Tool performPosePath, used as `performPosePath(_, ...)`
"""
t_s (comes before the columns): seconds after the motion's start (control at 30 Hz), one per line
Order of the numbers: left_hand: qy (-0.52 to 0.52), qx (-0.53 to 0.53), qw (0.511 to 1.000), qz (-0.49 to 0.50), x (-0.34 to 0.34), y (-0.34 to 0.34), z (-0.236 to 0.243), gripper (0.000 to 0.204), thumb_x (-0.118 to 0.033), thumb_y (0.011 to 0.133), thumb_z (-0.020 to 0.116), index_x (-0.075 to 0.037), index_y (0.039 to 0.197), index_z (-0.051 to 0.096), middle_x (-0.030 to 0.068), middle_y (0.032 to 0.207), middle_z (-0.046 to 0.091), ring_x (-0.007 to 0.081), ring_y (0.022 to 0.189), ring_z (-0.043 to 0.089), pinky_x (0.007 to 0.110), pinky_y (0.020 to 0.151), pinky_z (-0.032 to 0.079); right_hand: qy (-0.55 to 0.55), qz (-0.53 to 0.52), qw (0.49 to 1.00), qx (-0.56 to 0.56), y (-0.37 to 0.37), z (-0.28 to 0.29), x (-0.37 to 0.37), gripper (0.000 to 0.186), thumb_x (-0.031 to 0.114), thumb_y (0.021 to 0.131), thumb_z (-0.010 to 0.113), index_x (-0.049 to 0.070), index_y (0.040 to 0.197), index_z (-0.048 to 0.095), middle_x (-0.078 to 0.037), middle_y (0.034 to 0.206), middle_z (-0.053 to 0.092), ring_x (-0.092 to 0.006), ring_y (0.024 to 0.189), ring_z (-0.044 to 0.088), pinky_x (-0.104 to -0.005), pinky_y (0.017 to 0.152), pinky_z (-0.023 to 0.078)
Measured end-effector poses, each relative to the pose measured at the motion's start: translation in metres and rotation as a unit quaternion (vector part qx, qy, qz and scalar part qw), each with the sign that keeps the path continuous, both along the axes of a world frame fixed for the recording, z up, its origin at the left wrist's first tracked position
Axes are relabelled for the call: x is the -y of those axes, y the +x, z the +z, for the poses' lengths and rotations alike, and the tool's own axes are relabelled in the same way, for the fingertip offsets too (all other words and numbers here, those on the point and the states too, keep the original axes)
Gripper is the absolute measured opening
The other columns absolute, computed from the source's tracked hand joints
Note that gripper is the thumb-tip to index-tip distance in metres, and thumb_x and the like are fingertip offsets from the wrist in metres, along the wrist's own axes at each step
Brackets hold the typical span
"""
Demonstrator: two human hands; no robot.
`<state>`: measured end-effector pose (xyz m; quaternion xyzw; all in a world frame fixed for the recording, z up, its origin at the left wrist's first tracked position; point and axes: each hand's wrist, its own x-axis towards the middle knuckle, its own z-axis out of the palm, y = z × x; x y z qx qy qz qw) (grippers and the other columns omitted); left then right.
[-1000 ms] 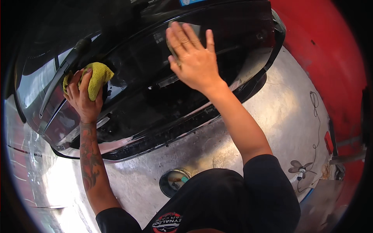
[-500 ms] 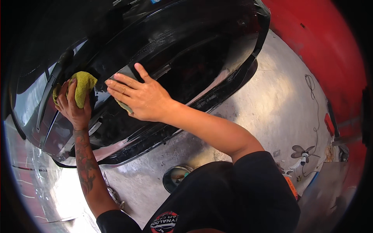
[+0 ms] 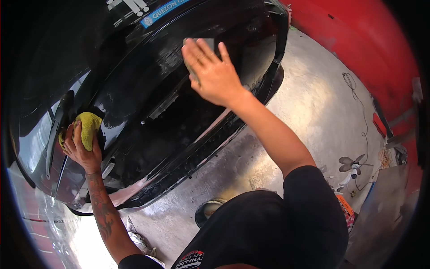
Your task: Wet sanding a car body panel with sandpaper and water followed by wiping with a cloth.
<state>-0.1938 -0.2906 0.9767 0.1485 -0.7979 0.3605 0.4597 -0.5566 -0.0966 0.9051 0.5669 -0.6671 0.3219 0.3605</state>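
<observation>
While the left hand (image 3: 83,151) bends its fingers around a bunched yellow-green terry cloth (image 3: 91,126), the palm side stays out of sight, so how much fabric lies inside the grasp cannot be told. That cloth is at the left of the view, against a glossy black car body (image 3: 148,148), near its dark lower corner. The right hand (image 3: 212,76) is held out almost flat, its fingers straight and its thumb apart, over a thin grey flat pad (image 3: 207,42) on the same black bodywork — only the edges of the pad show past the fingers, and whether the thumb pinches it is hidden.

Above, white figure-shaped decals (image 3: 130,6) are cut off by the upper edge, next to a narrow blue sticker strip (image 3: 163,14). A round dark bucket (image 3: 199,215) is mostly covered by the person's black short-sleeved shirt (image 3: 251,228); its contents are hard to make out. At the right, a small grey-bladed fan (image 3: 354,165) rests on the pale concrete floor (image 3: 309,112) — the orange-and-red item (image 3: 344,202) beside the sleeve is partly blocked and unclear.
</observation>
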Motion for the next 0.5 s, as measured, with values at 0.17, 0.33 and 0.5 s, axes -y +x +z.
performPosePath(0.17,-0.011,0.006,1.0,-0.005,0.001,-0.005,0.002,0.051,-0.018,0.086,0.073,-0.012,0.135,0.058,0.0087,0.133,0.06,0.0301,0.125,0.054,0.051,0.11,0.031,-0.084,-0.112,0.978,0.152,-0.087,0.009,0.006,0.062,0.031,0.098,0.049,-0.001,0.15,0.037,-0.019,0.159,0.033,-0.0374,0.147,0.03,-0.0647,0.114,0.025)
performPosePath(0.33,-0.002,0.006,1.0,0.004,0.004,0.004,0.002,0.051,-0.019,0.087,0.073,-0.013,0.135,0.059,0.0099,0.131,0.06,0.0306,0.124,0.053,0.05,0.111,0.031,-0.011,-0.077,0.985,0.151,-0.037,0.008,0.012,0.064,0.035,0.101,0.042,0.003,0.155,0.03,-0.017,0.163,0.025,-0.0361,0.15,0.024,-0.0637,0.117,0.018)
performPosePath(0.5,0.002,0.002,1.0,-0.006,0.002,-0.004,0.002,0.049,-0.019,0.087,0.073,-0.01,0.134,0.06,0.0113,0.132,0.06,0.0325,0.121,0.055,0.049,0.107,0.034,-0.063,-0.11,0.95,0.284,-0.119,0.054,0.007,0.064,0.035,0.101,0.04,-0.002,0.152,0.03,-0.021,0.161,0.026,-0.0372,0.15,0.024,-0.0651,0.116,0.02)
